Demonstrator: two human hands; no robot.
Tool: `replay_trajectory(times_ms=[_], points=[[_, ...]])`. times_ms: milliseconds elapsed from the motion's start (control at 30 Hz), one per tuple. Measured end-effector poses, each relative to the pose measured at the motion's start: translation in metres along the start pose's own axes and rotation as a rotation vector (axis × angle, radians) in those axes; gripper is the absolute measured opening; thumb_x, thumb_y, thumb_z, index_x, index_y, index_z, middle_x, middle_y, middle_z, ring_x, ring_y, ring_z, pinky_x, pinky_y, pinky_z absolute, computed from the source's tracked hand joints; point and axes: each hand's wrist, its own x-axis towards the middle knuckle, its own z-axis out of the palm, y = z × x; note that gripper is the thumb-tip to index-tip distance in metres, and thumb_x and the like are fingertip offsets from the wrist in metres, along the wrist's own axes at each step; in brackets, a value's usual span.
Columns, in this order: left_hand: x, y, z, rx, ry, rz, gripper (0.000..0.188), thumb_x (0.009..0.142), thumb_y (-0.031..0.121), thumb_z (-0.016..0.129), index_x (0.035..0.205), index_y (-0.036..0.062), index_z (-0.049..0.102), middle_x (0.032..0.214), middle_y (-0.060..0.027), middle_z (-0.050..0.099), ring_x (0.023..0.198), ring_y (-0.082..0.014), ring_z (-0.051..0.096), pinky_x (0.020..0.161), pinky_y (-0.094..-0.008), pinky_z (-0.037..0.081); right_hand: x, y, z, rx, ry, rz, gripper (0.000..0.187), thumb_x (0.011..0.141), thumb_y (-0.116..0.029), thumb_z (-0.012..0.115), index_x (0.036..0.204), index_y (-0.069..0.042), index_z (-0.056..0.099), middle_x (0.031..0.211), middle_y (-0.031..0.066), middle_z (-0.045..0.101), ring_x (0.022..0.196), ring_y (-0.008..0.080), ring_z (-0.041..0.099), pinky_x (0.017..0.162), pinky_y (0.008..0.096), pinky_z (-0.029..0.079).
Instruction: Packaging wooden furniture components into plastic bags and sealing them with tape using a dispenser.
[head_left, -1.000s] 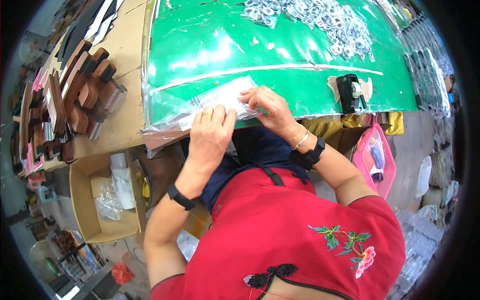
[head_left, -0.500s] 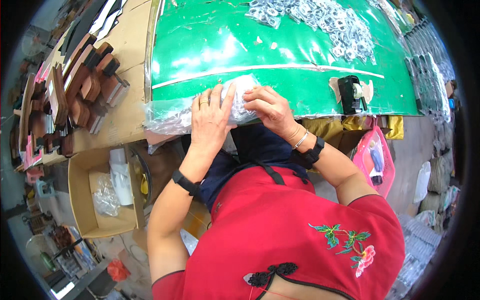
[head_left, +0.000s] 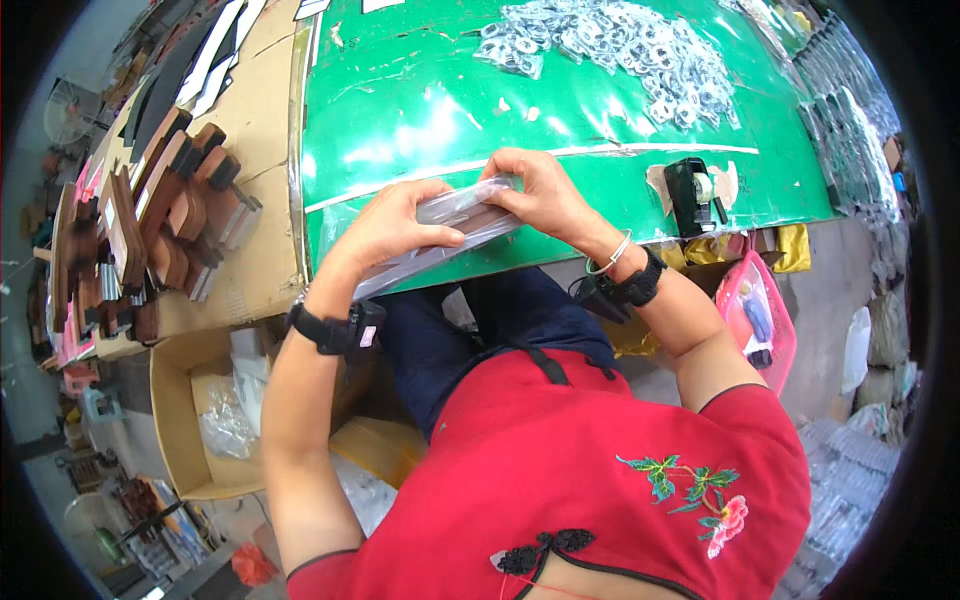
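Observation:
Between my hands is a long, narrow clear plastic package with something brownish-grey inside, too covered to name. It slants up to the right at the near edge of the green table. My left hand is closed round its left part, thumb along the near side. At the upper right end, my right hand pinches the plastic between thumb and fingers. A black tape dispenser stands on the table to the right of my right hand.
Many small items in clear bags lie at the back of the green table. Brown wooden-looking pieces are piled on cardboard at left. Below the edge are a cardboard box and a pink basket.
My left hand, flat on the plastic before, now wraps round the package. The package is gathered narrower and tilted. My right hand has risen slightly with the plastic's end.

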Motion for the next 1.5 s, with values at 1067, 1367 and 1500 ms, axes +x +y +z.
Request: replay_trajectory(times_ms=[1067,1367,1500], points=[[0.013,-0.007,0.046,-0.068,0.617,0.236,0.011,0.081,0.005,0.077,0.091,0.0022,0.074,0.070,0.0010,0.047,0.061,-0.0090,0.039,0.056,-0.0277,0.032,0.021,-0.007,-0.022,0.035,-0.192,-0.031,0.010,0.087,-0.006,0.074,0.095,0.000,0.071,0.081,0.0085,0.073,0.076,0.0156,0.068,0.072,0.0306,0.053],[0.011,-0.008,0.041,-0.168,0.517,0.282,0.010,0.081,0.004,0.077,0.091,0.0027,0.077,0.069,0.0019,0.045,0.061,-0.0076,0.037,0.056,-0.0277,0.029,0.004,-0.009,-0.040,0.156,-0.290,0.000,0.028,0.085,-0.015,0.080,0.107,-0.001,0.071,0.097,0.0097,0.072,0.093,0.0205,0.068,0.082,0.0343,0.053],[0.008,-0.010,0.041,-0.215,0.481,0.284,0.011,0.081,0.003,0.077,0.092,0.0027,0.078,0.069,0.0018,0.049,0.061,-0.0070,0.039,0.056,-0.0272,0.029,-0.005,-0.018,-0.040,-0.042,-0.268,-0.200,0.048,0.078,-0.023,0.085,0.118,-0.003,0.067,0.113,0.0112,0.067,0.106,0.0262,0.065,0.091,0.0377,0.051]])
